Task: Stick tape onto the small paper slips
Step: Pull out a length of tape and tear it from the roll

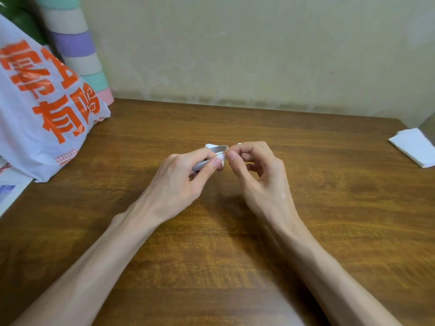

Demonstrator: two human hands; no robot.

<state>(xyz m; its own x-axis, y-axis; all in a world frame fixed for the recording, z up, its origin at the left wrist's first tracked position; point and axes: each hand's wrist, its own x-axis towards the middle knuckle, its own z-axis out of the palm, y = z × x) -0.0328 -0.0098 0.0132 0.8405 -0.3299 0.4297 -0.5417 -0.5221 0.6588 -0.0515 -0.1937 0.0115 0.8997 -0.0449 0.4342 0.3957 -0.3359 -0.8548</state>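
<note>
The small roll of greyish-white tape (213, 153) is in my left hand (179, 182), held above the middle of the table. I see it nearly edge-on, a thin glossy ring. Its long axis slants from lower left, by my palm, up to the right, toward my other hand. My left fingers curl round its far side and my thumb presses along the near edge, so that grip is closed on the roll.

At the roll's upper-right end sits a small white paper slip (222, 159), matte, with a pointed corner hanging down between my two thumbs. My right hand (261, 177) pinches it there between thumb and forefinger. The other fingers are curled loosely under the palm. More white paper peeks out behind the roll, but I cannot tell its shape.

Under both forearms lies the brown wood-grain table (235, 267), smooth, with streaky darker bands. At the far left slumps a crinkled white plastic bag with orange printed characters (47, 107), and behind it leans a tall column banded in mint, cream, lilac and pink (77, 45). At the right edge rests a flat stack of white paper (414, 147). A pale yellowish wall (259, 48), faintly mottled, closes the back.
</note>
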